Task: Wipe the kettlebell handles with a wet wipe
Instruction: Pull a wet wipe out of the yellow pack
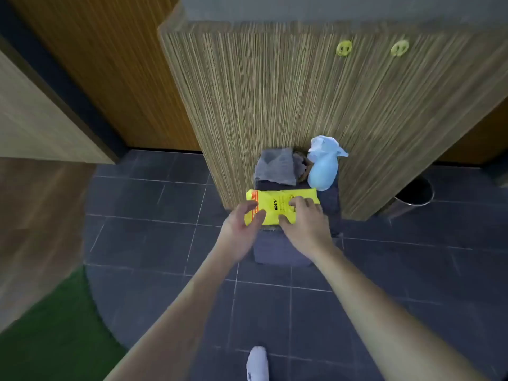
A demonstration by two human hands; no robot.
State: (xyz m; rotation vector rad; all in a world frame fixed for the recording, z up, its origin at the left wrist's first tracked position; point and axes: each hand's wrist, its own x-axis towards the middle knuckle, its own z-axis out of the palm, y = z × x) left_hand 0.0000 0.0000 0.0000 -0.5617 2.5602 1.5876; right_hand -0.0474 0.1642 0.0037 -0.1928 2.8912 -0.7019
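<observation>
On dark stool (283, 254) at foot of striped-wood cabinet (275, 105): yellow wet-wipe pack (277, 206), flat, orange-edged, apparently sealed. Left hand (242, 229) pinches pack's left end, right hand (305, 218) rests spread fingers on top. Risk: pack slides off stool, or several wipes tear out together. Behind pack: grey cloth (275, 166), pale-blue spray bottle (323, 167). Kettlebells not visible.

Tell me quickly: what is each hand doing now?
Left hand: fingers curled round the left end of the yellow pack.
Right hand: fingers rest on top of the pack, grip unclear.
</observation>
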